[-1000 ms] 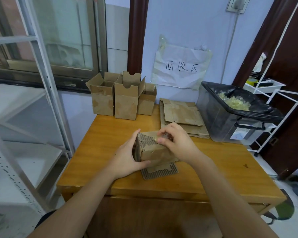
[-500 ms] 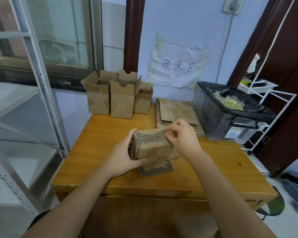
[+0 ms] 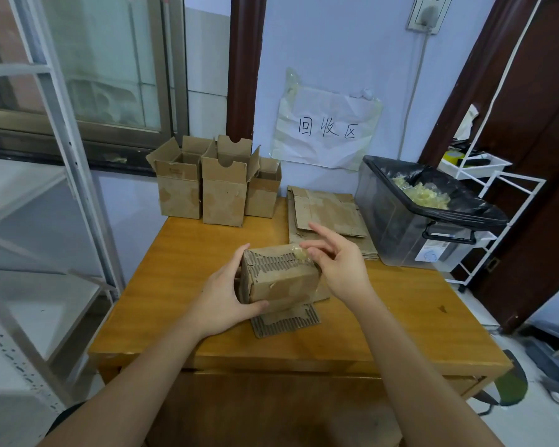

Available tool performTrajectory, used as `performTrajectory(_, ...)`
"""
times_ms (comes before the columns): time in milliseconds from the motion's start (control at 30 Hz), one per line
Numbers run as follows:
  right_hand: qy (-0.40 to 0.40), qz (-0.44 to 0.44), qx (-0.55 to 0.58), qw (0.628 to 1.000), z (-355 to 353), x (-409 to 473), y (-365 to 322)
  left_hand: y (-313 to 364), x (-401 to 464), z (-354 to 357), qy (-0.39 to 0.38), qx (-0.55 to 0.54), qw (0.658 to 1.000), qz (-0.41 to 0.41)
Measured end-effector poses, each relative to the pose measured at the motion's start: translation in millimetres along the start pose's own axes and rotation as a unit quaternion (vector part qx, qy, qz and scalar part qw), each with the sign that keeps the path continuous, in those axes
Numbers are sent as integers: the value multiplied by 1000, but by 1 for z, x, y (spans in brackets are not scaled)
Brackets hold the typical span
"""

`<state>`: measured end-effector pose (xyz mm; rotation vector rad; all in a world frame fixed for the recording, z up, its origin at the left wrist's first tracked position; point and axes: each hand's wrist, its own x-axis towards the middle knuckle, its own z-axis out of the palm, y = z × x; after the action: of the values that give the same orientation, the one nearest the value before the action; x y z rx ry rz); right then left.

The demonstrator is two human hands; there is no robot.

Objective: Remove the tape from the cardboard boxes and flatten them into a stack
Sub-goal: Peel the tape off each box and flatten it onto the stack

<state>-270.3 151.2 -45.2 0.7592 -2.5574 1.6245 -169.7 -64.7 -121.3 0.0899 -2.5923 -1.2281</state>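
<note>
Because the work needed a firm flat surface, the wooden desk (image 3: 181, 285) carried everything within arm's reach: at its far right stood a clear bin (image 3: 400, 227) lined with a black bag, holding pale crumpled tape, probably set there so peeled strips could be dropped without a stretch. Beside the bin lay the stack of flattened boxes (image 3: 329, 211), flat against the desk near the wall, and at the far left three open boxes (image 3: 220, 191) stood upright, flaps raised, apparently waiting their turn. Nearer the front edge sat the box in hand (image 3: 281, 279), resting on its own lower flap, its corrugated edge showing along the top. The left hand (image 3: 226, 298) wrapped its grip around the box's left side, thumb under the near face, seemingly to brace it against the pull. The right hand (image 3: 336, 269) hovered at the upper right corner, thumb and forefinger pinching a yellowish strip of tape (image 3: 302, 253) while the other fingers were spread clear, judged to be mid-peel
</note>
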Motion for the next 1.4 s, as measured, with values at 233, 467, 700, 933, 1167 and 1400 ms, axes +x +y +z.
performTrajectory(233,-22,19,-74,997,3,5,3,1,-1,0,3,6,1000,2)
performTrajectory(467,17,-19,-191,981,4,4,-8,2,-2,0,5,-6,1000,2)
performTrajectory(700,-63,-61,-127,988,2,-13,6,1,0,0,10,-27,1000,-13)
performTrajectory(933,-18,41,43,998,16,-29,28,0,-1,0,19,-49,998,-16)
performTrajectory(1167,34,58,17,998,35,-39,26,25,-5,0,138,324,932,89)
performTrajectory(1400,-3,11,-95,995,37,-52,19,68,38,-2,-76,444,893,-9)
